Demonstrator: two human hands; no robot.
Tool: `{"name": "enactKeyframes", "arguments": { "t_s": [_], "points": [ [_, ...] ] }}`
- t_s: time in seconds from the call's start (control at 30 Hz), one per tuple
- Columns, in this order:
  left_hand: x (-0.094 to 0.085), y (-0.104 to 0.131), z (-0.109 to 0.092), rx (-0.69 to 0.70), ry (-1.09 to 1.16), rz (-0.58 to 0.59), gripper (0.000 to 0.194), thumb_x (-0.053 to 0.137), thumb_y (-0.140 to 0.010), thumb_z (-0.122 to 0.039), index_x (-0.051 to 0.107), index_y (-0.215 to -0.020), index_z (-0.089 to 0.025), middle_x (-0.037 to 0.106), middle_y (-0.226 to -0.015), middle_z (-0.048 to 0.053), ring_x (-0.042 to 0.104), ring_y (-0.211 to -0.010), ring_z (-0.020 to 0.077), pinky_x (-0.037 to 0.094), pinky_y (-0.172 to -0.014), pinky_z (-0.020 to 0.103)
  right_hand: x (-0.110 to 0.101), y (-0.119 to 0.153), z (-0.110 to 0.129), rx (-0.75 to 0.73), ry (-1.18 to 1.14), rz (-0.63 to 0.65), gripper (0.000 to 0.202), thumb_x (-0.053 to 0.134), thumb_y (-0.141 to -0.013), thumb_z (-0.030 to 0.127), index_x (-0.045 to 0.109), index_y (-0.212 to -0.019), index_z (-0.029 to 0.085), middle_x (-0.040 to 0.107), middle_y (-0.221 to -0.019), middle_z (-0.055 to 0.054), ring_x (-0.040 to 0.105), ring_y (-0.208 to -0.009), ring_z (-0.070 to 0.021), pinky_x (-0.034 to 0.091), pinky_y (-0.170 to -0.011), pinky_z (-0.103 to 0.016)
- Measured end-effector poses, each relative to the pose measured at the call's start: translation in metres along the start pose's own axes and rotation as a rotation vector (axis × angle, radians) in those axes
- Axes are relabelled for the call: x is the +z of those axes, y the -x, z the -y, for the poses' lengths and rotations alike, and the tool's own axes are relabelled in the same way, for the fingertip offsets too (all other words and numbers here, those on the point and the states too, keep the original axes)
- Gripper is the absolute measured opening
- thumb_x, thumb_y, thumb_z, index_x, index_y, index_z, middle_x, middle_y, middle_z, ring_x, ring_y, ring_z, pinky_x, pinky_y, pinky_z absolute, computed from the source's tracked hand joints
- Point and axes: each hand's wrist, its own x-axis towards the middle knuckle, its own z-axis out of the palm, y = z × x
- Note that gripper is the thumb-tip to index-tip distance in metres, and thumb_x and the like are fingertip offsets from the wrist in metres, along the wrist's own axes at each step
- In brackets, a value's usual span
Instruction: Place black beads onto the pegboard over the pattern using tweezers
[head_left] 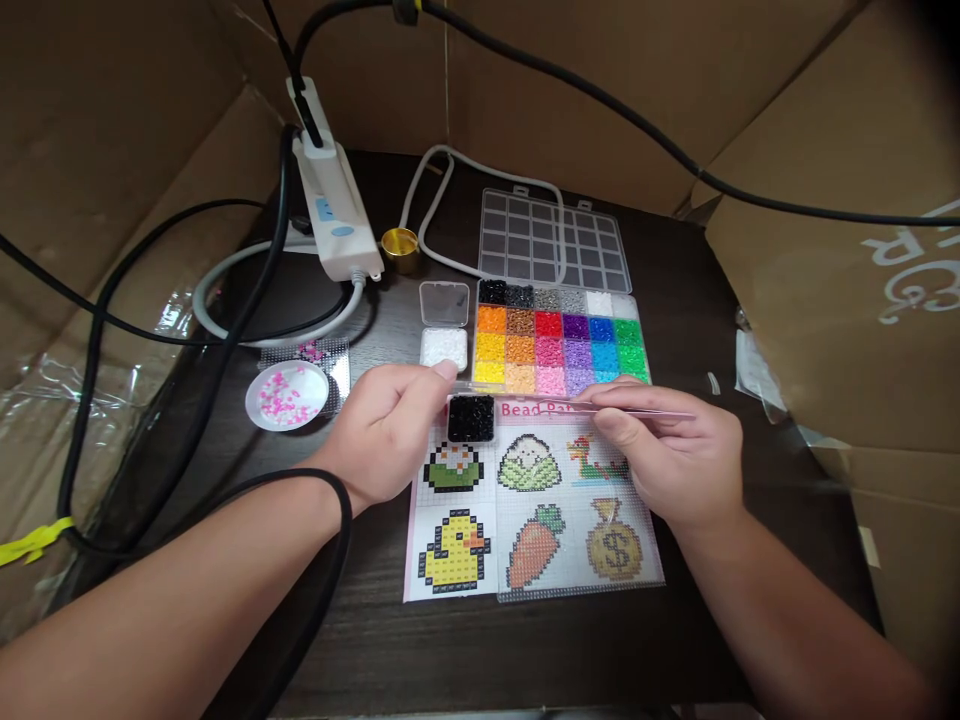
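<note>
My left hand (394, 425) is closed, its thumb at the left edge of a small clear box of black beads (471, 418). The fingers beneath are partly hidden. The box's lid stands up, seen nearly edge-on. In my right hand (675, 450) is a pair of thin metal tweezers (652, 411), held almost level, with the tips pointing left toward the black beads. Below both hands lies a bead pattern sheet (454, 550) with a duck, a carrot and other pictures, partly covered by a clear pegboard (577, 594). Just behind my left thumb is an open box of white beads (442, 347).
A sorted bead case (550, 325) with its clear lid (555, 240) open lies beyond my hands. At left are a white dish (300, 385) of pink beads, another pegboard (341, 365), a power strip (334, 205) and a gold cup (400, 248). A black cable (341, 510) crosses my left forearm.
</note>
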Motion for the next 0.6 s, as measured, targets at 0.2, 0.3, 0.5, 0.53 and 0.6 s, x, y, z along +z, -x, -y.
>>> {"name": "enactKeyframes", "arguments": {
  "t_s": [0.2, 0.3, 0.5, 0.53, 0.6],
  "points": [
    [0.0002, 0.0011, -0.0006, 0.005, 0.006, 0.001, 0.050, 0.040, -0.092, -0.045, 0.030, -0.050, -0.020, 0.025, -0.050, -0.004, 0.028, -0.049, 0.0107, 0.024, -0.049, 0.027, 0.0009, 0.0018, 0.0011, 0.024, 0.022, -0.040, 0.014, 0.070, -0.081, 0.015, 0.076, -0.088, 0.027, 0.077, -0.087, -0.003, 0.072, -0.085, -0.0220, 0.062, -0.077, -0.038],
    [0.0004, 0.0007, -0.0006, -0.007, 0.033, 0.006, 0.050, 0.040, -0.092, -0.046, 0.031, -0.050, -0.020, 0.027, -0.050, -0.004, 0.029, -0.049, 0.0106, 0.024, -0.049, 0.027, 0.0021, 0.0025, 0.0021, 0.006, 0.021, -0.007, 0.017, 0.069, -0.081, 0.014, 0.076, -0.089, 0.027, 0.077, -0.089, -0.003, 0.073, -0.086, -0.0218, 0.062, -0.077, -0.038],
    [0.0011, -0.0008, 0.0000, -0.001, 0.074, -0.005, 0.048, 0.041, -0.091, -0.042, 0.030, -0.051, -0.020, 0.030, -0.050, -0.003, 0.029, -0.049, 0.0101, 0.025, -0.048, 0.026, 0.0046, 0.0020, 0.0022, 0.025, 0.040, -0.010, 0.017, 0.070, -0.081, 0.013, 0.076, -0.090, 0.027, 0.077, -0.088, -0.002, 0.074, -0.083, -0.0203, 0.064, -0.073, -0.034],
    [0.0011, -0.0007, 0.0003, 0.000, 0.075, -0.006, 0.048, 0.041, -0.092, -0.042, 0.030, -0.051, -0.020, 0.029, -0.050, -0.004, 0.029, -0.049, 0.0100, 0.025, -0.048, 0.025, 0.0051, 0.0020, 0.0023, 0.049, 0.047, -0.018, 0.017, 0.070, -0.080, 0.014, 0.076, -0.091, 0.026, 0.077, -0.088, -0.002, 0.074, -0.080, -0.0196, 0.064, -0.070, -0.032],
    [0.0010, -0.0002, 0.0007, -0.003, 0.082, 0.000, 0.049, 0.041, -0.092, -0.043, 0.030, -0.051, -0.020, 0.028, -0.050, -0.004, 0.028, -0.048, 0.0098, 0.024, -0.047, 0.026, 0.0060, 0.0020, 0.0033, 0.077, 0.058, -0.029, 0.018, 0.071, -0.080, 0.014, 0.075, -0.093, 0.026, 0.078, -0.087, -0.002, 0.074, -0.076, -0.0182, 0.064, -0.065, -0.030]
  ]
}}
